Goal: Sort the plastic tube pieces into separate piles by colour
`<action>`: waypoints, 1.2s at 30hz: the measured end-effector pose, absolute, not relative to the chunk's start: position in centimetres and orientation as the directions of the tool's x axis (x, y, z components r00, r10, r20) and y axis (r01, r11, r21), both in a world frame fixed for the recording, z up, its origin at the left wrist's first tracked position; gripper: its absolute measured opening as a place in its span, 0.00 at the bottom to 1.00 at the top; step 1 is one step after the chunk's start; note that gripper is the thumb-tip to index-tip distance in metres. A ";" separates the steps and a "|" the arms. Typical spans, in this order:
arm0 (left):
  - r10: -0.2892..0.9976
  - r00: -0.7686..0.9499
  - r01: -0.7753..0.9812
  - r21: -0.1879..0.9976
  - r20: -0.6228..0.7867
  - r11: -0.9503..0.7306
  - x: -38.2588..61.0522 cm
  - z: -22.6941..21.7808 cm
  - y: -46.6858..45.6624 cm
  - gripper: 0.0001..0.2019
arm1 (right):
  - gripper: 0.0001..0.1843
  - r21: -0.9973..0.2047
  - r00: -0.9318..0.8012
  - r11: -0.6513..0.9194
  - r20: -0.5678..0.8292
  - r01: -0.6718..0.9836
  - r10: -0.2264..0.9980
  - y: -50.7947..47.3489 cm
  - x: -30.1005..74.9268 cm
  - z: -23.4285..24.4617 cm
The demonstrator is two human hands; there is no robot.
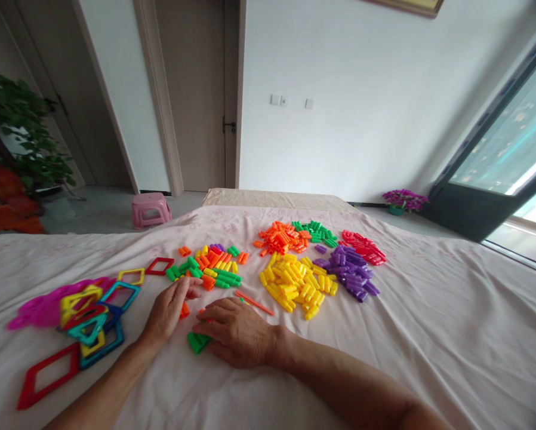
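My left hand [172, 304] rests on the cloth with its fingers stretched toward a mixed pile of plastic tube pieces [218, 263], close to an orange piece [208, 282]. Under its palm side lies another orange piece [184, 310]. My right hand [236, 331] lies palm down, its fingers spread and slightly bent over green pieces [199, 342] on the cloth. A bit of orange shows by its index finger; what lies under the palm is hidden. Beyond the knuckles is a thin orange stick [255, 303].
Sorted piles lie to the right: yellow [295, 280], orange [281, 237], green [316, 232], purple [351, 272] and red [363, 246]. Coloured magnetic frames [93, 322] overlap a magenta plastic piece [39, 307] at left. A pink stool [151, 210] stands beyond the cloth-covered table [429, 334].
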State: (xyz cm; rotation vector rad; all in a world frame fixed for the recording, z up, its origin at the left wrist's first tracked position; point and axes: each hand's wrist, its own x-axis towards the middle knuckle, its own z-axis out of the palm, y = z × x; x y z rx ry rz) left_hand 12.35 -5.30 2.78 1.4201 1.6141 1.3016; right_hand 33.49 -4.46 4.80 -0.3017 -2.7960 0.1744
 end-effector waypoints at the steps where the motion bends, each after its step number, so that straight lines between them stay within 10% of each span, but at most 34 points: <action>1: 0.962 -0.226 0.348 0.935 0.150 -0.064 12.3 2.6 -5.2 0.29 | 0.20 -0.153 -0.927 0.971 0.301 0.184 0.223 -4.5 33.5 4.7; 36: 0.990 -0.101 0.598 0.801 0.095 -0.016 11.8 1.0 -4.6 0.21 | 0.15 -0.308 -0.816 0.899 0.398 0.312 0.419 -3.3 34.7 4.4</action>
